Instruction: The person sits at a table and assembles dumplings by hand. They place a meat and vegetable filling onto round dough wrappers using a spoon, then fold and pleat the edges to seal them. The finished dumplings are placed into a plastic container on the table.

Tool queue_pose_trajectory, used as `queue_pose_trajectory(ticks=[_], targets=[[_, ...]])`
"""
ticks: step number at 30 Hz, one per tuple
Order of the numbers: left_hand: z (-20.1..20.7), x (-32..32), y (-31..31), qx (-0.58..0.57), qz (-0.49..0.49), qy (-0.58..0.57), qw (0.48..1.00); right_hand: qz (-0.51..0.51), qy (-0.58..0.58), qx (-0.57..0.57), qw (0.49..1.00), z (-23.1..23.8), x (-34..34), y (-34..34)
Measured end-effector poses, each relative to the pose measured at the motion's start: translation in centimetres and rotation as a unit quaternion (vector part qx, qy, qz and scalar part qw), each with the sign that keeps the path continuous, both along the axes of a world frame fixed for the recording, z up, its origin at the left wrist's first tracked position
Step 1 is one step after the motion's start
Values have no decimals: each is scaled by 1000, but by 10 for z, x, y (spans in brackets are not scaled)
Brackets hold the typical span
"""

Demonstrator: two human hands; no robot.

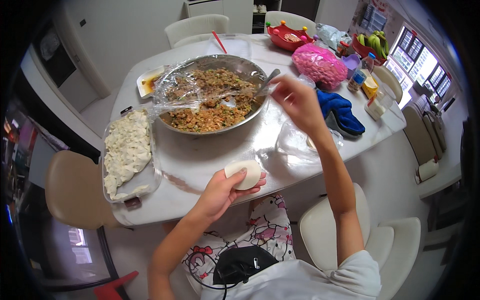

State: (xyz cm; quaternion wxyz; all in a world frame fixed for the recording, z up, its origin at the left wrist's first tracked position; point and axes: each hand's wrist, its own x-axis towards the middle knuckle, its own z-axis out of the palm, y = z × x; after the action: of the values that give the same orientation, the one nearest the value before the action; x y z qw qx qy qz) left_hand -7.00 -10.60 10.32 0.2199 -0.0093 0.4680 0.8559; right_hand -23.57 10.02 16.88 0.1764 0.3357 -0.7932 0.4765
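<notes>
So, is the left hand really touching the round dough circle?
Touching. The head view shows the left hand holding the dough circle, with the thumb laid over its edge.

Marbled table [220, 152] with metal bowl [246, 66], dumpling tray [151, 176], blue cloth [340, 106].

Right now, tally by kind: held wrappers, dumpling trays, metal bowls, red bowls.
Wrapper in left hand: 1
Dumpling tray: 1
Metal bowl: 1
Red bowls, crown-shaped and banana-filled: 2
Total: 5

Right hand [300, 107] high (left [218, 192] low)
</notes>
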Motion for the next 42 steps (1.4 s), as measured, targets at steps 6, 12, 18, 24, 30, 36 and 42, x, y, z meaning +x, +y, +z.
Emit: queue_pose_trajectory(ticks=[6, 12, 18, 24, 30, 36, 42], targets=[[16, -26, -28, -65, -47, 5, 997, -179, -96, 22, 979, -21, -102, 9], [11, -51, -42, -138, -96, -6, 986, -32, -241, -54, 968, -14, -103, -12], [19, -46, -46, -251, -145, 167, 942, -1, -66, -46, 997, 3, -73, -27], [7, -59, -47, -38, -136, -61, 988, 24, -87, -20, 996, -1, -67, -21], [1, -60, -51, 64, -83, -146, 984, 68, -138, -38, 987, -7, -72, -5], [-2, -57, -59, 74, -43, -154, 984, 81, -149, -80, 982, -17, -76, -3], [2, -56, -59, 56, -29, -167, 984, 88, -203, -96, 970, -24, -75, -14]])
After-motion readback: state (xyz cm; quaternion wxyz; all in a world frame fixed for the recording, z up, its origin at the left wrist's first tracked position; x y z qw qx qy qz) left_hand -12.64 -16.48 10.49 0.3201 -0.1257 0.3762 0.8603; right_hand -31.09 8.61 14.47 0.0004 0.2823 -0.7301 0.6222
